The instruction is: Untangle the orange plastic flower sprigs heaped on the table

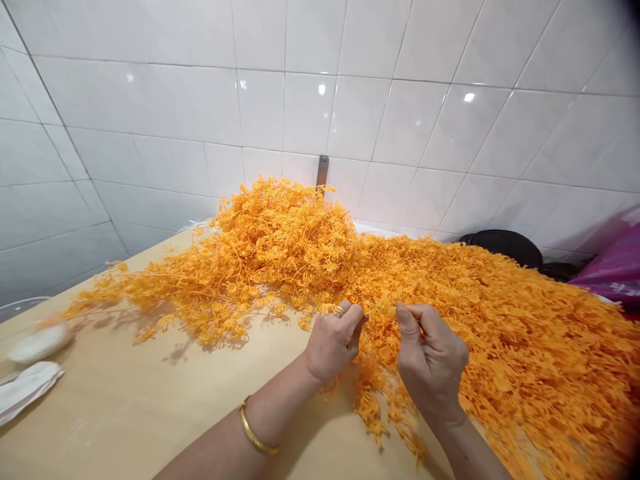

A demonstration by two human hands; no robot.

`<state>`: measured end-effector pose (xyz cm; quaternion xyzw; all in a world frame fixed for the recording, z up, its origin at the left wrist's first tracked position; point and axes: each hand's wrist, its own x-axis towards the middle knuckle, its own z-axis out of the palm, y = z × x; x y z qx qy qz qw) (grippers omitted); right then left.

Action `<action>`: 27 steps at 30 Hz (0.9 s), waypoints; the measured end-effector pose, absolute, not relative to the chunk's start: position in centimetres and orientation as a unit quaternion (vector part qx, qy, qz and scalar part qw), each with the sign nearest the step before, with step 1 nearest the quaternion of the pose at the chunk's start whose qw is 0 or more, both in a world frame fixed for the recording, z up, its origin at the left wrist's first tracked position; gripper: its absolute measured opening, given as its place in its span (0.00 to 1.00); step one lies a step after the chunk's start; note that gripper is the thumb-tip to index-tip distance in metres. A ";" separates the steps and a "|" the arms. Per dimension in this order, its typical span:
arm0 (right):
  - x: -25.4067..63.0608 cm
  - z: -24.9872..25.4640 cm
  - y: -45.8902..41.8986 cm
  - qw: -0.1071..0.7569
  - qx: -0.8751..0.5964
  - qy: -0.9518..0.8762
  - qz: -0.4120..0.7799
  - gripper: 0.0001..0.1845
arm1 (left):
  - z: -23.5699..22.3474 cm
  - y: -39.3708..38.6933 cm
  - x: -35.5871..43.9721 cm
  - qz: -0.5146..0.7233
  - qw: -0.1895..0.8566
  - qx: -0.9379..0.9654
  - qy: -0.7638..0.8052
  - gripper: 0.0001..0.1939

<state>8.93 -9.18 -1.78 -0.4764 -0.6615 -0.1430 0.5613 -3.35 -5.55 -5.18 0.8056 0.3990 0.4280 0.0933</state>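
Observation:
Just left of the frame's middle, my left hand is closed, wearing a ring, with a gold bangle on the wrist. It appears to grip an orange artificial flower sprig, whose blurred strands hang below the fingers. My right hand is a short gap to the right, thumb and forefinger pinched together. Whatever lies in that pinch is too small or hidden to make out. Behind both hands rises a heap of orange artificial flower sprigs, and a denser pile spreads along the right side.
The pale wooden table meets a white tiled wall. A metal bracket is fixed to the wall. White items, including a folded cloth-like piece, lie at left. A black round object and a purple bag stand behind the right pile.

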 end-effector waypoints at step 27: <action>11.2 2.7 -16.9 0.476 -0.468 -0.725 -0.169 0.09 | 4.6 -4.3 -4.0 0.280 -0.192 0.928 0.152 0.11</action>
